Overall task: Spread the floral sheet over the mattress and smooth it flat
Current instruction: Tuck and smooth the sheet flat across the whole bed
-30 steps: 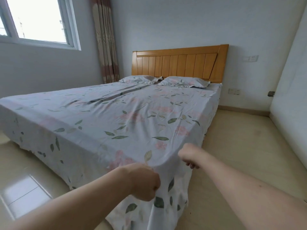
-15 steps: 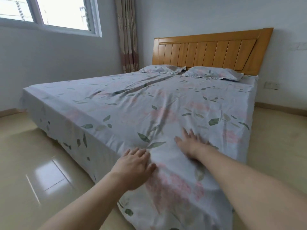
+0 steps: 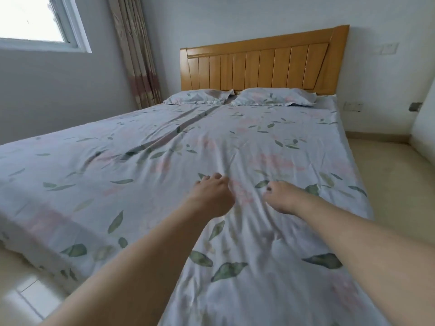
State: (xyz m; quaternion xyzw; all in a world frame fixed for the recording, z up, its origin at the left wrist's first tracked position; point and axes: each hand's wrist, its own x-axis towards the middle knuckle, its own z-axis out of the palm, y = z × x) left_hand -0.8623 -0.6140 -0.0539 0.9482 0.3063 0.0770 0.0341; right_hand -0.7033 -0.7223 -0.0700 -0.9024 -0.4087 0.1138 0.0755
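Bed (image 3: 341, 147) fills the view; I am at its foot corner, looking toward the headboard (image 3: 261, 64).

Sheet (image 3: 141, 180) lies over the whole mattress top, from the pillows (image 3: 273, 97) down to the foot edge, and hangs over the left side toward the floor (image 3: 18, 300). It looks nearly spread. One long ridge (image 3: 169, 137) runs from between the pillows diagonally toward the left side. Shorter creases fan out around my hands near the foot corner.

Handling, as I judge it: thin woven cloth, light and limp, no stiffness. It will slide over the mattress under a flat palm and bunch ahead of a push. Not fragile. Pinching it would lift a peak, so for smoothing I would use open palms and sweep outward to the edges. For the long ridge, I would take the hanging hem on the left side and draw it taut, since pressing on the ridge itself would likely only shift it.

Left hand (image 3: 211, 196) rests on the sheet, palm down, fingers (image 3: 215, 177) loosely bent, holding nothing.

Right hand (image 3: 286, 198) is just beside it, also on the sheet. Grip is released as far as I can see, though motion blur hides the fingertips.

Between the two hands a small fold stands up, running toward the headboard.
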